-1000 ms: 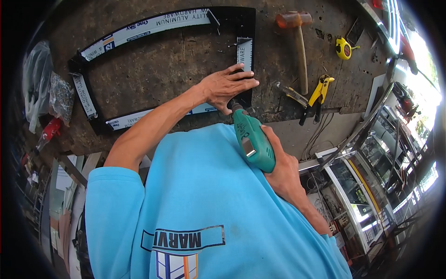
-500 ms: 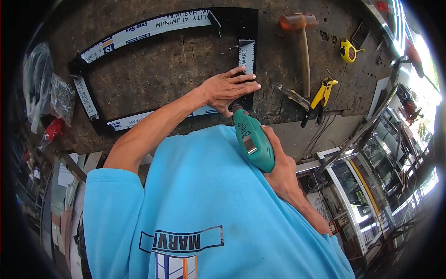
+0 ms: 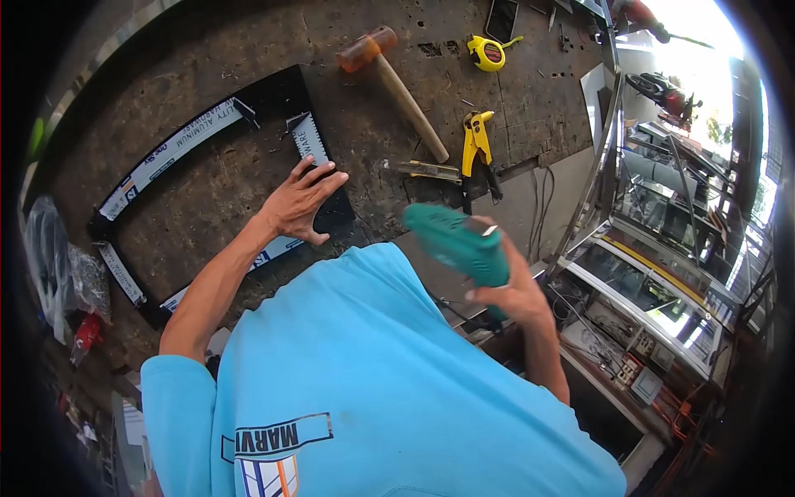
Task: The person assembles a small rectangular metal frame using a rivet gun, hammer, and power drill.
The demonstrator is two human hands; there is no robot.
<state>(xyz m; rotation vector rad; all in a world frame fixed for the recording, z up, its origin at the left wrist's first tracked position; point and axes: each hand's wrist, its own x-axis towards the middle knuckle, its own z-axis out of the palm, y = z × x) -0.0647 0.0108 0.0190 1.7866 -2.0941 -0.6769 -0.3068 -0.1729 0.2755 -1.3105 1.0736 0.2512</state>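
Note:
A four-sided black frame (image 3: 286,89) with a curved long side lies on the wooden bench, its faces covered in printed white protective film. My left hand (image 3: 300,201) rests on its near right corner, fingers spread and thumb apart. Gripped in my right hand (image 3: 523,290) is a green power drill (image 3: 464,244), held in front of my body and apart from the frame. The drill is smeared by motion, and I cannot make out its bit. To the right of the frame lie a mallet (image 3: 411,106) with an orange head and a yellow hand riveter (image 3: 477,139).
Between mallet and riveter lies a slim cutter-like tool (image 3: 426,171). Farther back are a yellow tape measure (image 3: 486,53) and a phone-like dark slab (image 3: 502,20). Plastic bags (image 3: 50,257) sit at the left. Metal-framed panels (image 3: 654,298) stand off the bench at right.
The drill has come away from the frame's corner, moving right in my right hand. My left hand stays on the frame. The view has turned toward the right.

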